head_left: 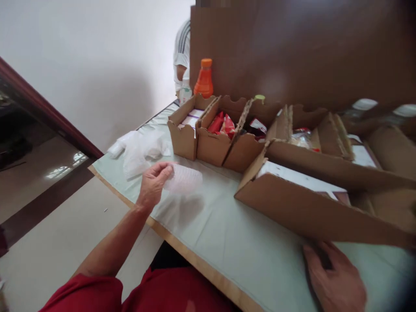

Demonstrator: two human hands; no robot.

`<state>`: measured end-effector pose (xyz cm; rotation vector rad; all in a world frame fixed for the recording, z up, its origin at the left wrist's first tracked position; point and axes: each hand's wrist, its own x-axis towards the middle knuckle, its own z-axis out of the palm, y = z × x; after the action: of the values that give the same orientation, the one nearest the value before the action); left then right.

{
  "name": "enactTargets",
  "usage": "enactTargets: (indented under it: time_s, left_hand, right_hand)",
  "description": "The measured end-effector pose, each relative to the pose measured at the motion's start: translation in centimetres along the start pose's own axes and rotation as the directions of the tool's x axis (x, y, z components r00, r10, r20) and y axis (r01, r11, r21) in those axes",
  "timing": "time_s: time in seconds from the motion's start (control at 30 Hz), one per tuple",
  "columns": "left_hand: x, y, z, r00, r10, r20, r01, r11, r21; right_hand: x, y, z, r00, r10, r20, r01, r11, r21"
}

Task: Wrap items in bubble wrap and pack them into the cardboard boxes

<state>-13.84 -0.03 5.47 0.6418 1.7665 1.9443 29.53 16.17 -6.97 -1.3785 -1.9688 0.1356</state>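
My left hand is closed on a piece of clear bubble wrap, pinched between thumb and fingers above the pale green tabletop. More crumpled bubble wrap lies on the table just beyond it. At the lower right, my right hand is wrapped round a dark, blurred object that I cannot make out, close to the front of a long cardboard box.
Cardboard bins stand in a row, holding red packets and other packages. Behind them are an orange bottle and a clear bottle. A person's white sleeve shows past the brown partition.
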Motion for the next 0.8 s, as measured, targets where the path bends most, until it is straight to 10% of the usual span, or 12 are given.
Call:
enactTargets:
  time_s: [0.17, 0.3, 0.57, 0.8]
  left_hand:
    - [-5.4, -4.6, 4.9, 0.945, -0.274, 0.179, 0.292, 0.953, -0.084]
    - [-8.8, -6.0, 8.2, 0.861, -0.383, 0.335, 0.418, 0.907, -0.037]
    - [-11.0, -5.3, 9.6, 0.738, -0.444, 0.508, 0.454, 0.884, 0.113]
    - [-10.4, -5.8, 9.4, 0.678, -0.455, 0.578, 0.426, 0.883, 0.195]
  right_hand:
    - [-5.1, -7.4, -5.0, 0.99, 0.1, -0.098, -0.098, 0.995, 0.025]
    - [-8.7, -11.7, -5.2, 0.98, -0.188, 0.066, 0.178, 0.975, 0.134]
    - [-6.9, -12.7, -5.5, 0.907, -0.382, 0.178, 0.307, 0.888, 0.342]
    - [-7.2, -12.6, -7.0, 0.935, -0.132, 0.329, -0.122, 0.751, 0.649]
